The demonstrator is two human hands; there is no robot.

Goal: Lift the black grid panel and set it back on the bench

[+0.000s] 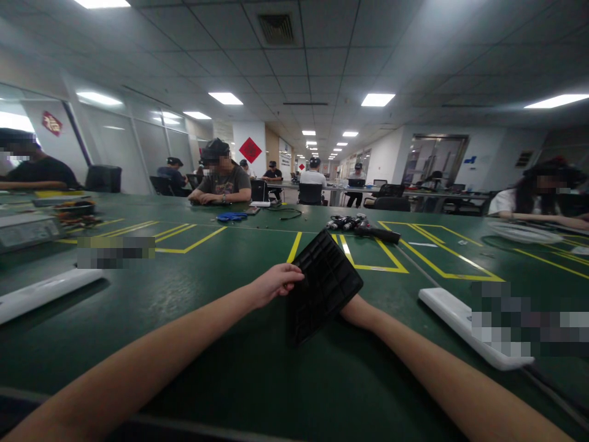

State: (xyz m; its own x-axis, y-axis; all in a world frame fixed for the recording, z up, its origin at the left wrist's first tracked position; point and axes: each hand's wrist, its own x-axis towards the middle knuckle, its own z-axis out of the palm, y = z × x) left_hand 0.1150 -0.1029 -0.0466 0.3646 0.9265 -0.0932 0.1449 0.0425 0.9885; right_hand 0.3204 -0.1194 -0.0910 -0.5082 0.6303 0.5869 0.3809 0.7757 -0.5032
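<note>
A black flat ribbed panel [322, 285] is held tilted up above the green table [221, 344], straight in front of me. My left hand [275, 283] grips its left edge with fingers curled over the rim. My right hand [356, 310] is behind the panel's lower right side; only the wrist and heel of the hand show, and the fingers are hidden.
A white bar [473, 328] lies at the right and another white bar [46, 291] at the left. A black tool and a heap of small parts [361, 226] lie beyond the panel. Yellow lines mark the table. Other people sit at the far side and both ends.
</note>
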